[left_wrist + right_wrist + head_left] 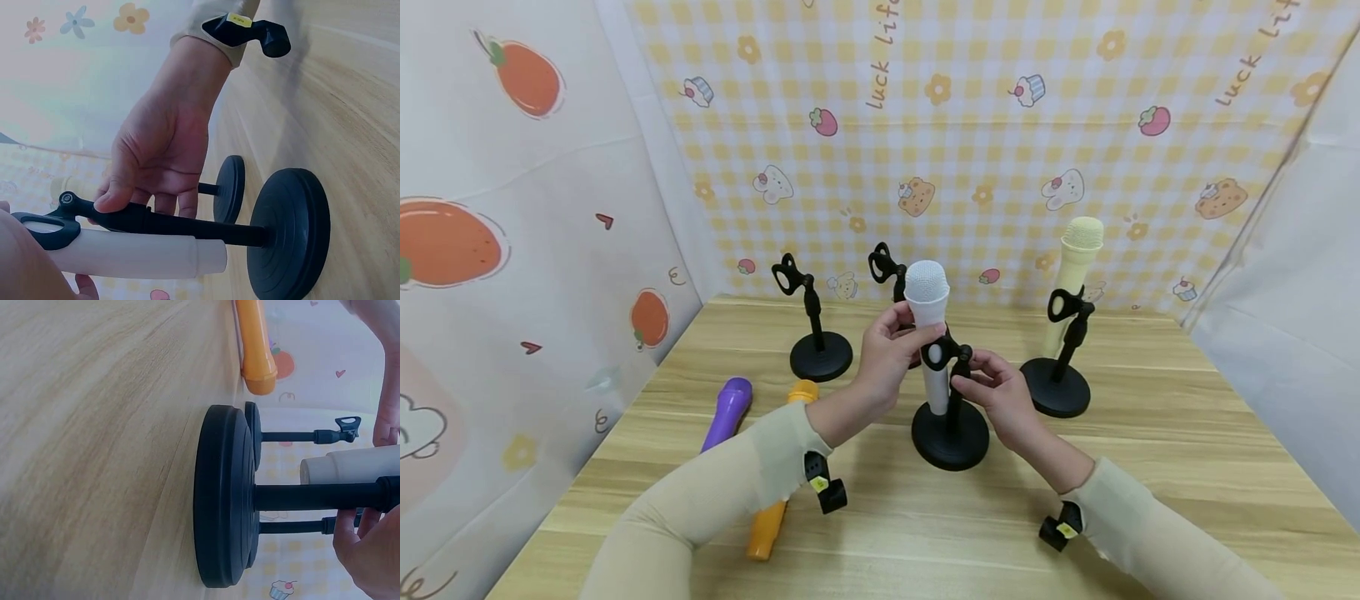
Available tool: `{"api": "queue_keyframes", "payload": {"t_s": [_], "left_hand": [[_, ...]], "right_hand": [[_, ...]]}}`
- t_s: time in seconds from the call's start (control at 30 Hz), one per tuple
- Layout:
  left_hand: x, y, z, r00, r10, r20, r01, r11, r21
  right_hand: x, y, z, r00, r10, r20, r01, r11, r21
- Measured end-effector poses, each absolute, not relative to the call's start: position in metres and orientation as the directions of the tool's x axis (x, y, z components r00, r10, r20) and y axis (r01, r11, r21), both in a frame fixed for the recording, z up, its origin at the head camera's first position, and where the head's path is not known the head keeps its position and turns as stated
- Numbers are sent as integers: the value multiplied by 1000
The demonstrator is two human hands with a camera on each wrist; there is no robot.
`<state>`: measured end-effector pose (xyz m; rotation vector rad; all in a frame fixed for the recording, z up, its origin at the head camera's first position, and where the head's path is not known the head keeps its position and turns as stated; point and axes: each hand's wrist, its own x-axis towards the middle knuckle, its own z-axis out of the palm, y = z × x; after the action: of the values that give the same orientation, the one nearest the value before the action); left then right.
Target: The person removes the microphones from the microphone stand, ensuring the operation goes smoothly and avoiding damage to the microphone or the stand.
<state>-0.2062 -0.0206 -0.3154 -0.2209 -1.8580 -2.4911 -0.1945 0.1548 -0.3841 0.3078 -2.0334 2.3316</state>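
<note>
My left hand [883, 354] grips a white microphone [927, 285] just below its mesh head. The microphone stands upright, its handle running through the clip of a black desk microphone stand [951, 442]. My right hand [1002, 396] pinches that stand's post under the clip, thumb in front. In the left wrist view, the clip loop [47, 231] wraps the white handle, whose lower end [211, 257] lies beside the post. The right wrist view has the round base [219, 500] flat on the table, with the right fingers [345, 534] at the upper post.
A pale yellow microphone [1078, 250] rises at another stand [1056, 392] on the right. Two more stands, one at the back left [820, 357] and one [886, 262] behind my left hand, have bare clips. Purple [727, 412] and orange [767, 533] microphones lie at left, partly under my sleeve.
</note>
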Motion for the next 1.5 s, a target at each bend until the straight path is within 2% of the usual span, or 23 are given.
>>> {"api": "queue_keyframes", "payload": {"t_s": [1.5], "left_hand": [[-208, -25, -303, -993, 73, 91, 67, -277, 958]], "right_hand": [[-192, 155, -383, -981, -102, 164, -144, -179, -973]]}}
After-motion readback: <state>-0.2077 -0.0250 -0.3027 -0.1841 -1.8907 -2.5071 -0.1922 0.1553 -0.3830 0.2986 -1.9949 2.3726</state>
